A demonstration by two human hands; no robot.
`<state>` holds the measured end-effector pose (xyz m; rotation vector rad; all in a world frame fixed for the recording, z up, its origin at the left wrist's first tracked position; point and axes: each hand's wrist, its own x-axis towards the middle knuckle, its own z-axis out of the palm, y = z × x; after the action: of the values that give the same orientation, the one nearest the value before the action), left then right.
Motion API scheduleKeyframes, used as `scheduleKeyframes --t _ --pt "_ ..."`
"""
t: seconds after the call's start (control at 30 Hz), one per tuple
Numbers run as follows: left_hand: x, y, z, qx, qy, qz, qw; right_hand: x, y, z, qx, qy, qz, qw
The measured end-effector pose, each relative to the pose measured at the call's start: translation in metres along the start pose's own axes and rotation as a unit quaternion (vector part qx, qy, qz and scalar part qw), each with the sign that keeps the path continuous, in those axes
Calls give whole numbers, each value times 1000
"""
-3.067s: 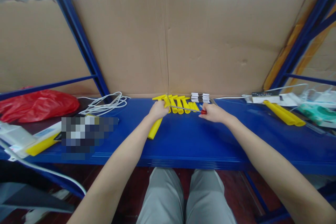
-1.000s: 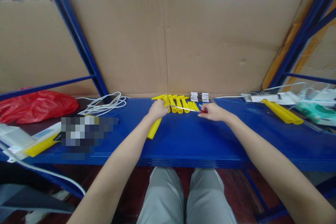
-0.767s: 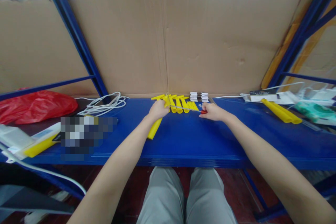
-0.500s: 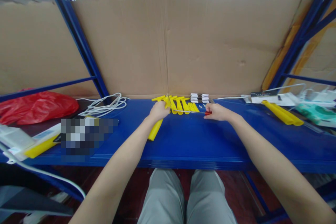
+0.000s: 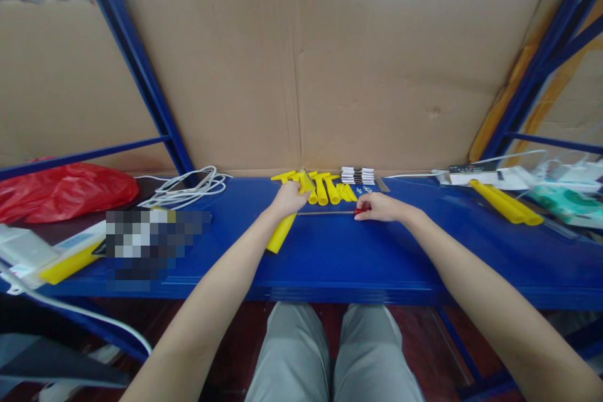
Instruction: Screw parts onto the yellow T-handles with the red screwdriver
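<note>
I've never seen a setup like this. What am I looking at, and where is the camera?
No robot here: one person works bare-handed, and every picture comes from a single camera worn on their head, looking forward and down. The left hand holds a yellow T-shaped piece. The right hand grips a red-handled screwdriver, its thin shaft pointing left. On the blue table, beyond the hands, are a row of yellow pieces and a small white stack. A white cable and a red bundle lie to the left, two yellow tubes to the right.

Single head-worn view, looking forward and down, blue bench near, cardboard wall beyond
</note>
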<state>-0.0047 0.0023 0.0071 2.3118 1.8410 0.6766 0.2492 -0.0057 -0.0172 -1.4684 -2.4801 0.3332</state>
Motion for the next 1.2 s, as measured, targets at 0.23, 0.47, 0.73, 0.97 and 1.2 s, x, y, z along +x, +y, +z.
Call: scheduleKeyframes --t 0.23,0.47,0.73,0.97,1.2 --pt "-4 5 3 -73 -23 29 997 9 -15 17 -8 115 -58 992" --pt "-8 11 8 -105 -48 68 991 14 -40 33 -41 215 -107 970" --pt "-12 20 16 -134 -67 98 984 14 -47 36 -57 251 -87 962" --pt "-12 21 17 -129 -54 90 986 16 -47 39 -73 253 -91 961" --pt "-12 21 18 -147 -63 99 982 19 -46 42 -95 261 -111 954"
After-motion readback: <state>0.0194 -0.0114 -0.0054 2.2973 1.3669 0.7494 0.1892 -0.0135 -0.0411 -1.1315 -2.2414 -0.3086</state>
